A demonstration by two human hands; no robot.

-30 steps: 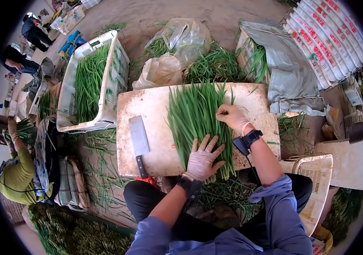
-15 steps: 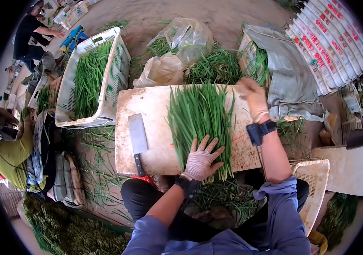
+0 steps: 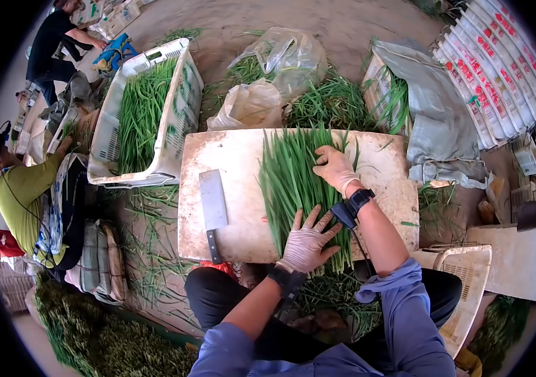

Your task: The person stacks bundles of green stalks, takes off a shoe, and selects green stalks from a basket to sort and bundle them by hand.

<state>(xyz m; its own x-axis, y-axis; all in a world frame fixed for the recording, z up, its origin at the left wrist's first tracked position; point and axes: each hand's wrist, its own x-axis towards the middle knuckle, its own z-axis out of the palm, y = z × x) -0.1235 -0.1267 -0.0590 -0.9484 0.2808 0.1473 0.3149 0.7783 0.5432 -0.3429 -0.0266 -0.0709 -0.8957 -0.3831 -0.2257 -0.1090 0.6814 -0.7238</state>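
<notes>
A bunch of long green garlic chives (image 3: 286, 182) lies across a stained white board (image 3: 243, 151), its cut ends toward me. My gloved left hand (image 3: 308, 242) rests flat on the lower part of the bunch, fingers spread. Over the upper right of the leaves is my gloved right hand (image 3: 335, 168). Its fingers are bent but apart, touching the leaves, and I see nothing held in them. A cleaver (image 3: 213, 201) with a black handle lies on the board to the left of the bunch.
A white crate (image 3: 183, 103) of chives stands at the back left. Behind the board are plastic bags (image 3: 252, 103) and loose chives (image 3: 330, 100). A grey sheet (image 3: 437, 107) covers a box at the right. One co-worker (image 3: 26, 201) sits at the left; another (image 3: 54, 47) bends farther back.
My right hand has moved left and toward me, from beside the bunch onto its leaves. My left hand stays spread on the bunch. The view has shifted slightly.
</notes>
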